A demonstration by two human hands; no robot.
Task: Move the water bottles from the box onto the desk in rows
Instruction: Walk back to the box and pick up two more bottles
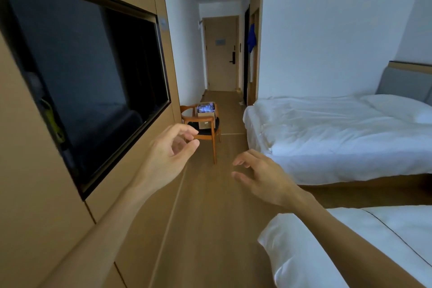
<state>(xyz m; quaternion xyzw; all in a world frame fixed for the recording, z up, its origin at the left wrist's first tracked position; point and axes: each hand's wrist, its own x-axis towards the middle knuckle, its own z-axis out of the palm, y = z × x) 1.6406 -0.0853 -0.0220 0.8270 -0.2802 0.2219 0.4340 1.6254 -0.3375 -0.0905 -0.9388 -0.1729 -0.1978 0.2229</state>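
Note:
A cardboard box (206, 118) stands on a wooden chair (205, 132) several steps ahead, beside the left wall. Its open top shows water bottles (205, 107) with bluish tops, packed close together. My left hand (170, 152) is raised in front of me, fingers loosely curled, holding nothing. My right hand (259, 174) is stretched forward lower down, fingers relaxed and spread, also holding nothing. Both hands are well short of the box. No desk is in view.
A black TV screen (88, 77) is set into the wood-panelled wall on the left. Two beds with white bedding (339, 138) fill the right side. A wooden-floor aisle (210, 217) runs ahead to a closed door (222, 54).

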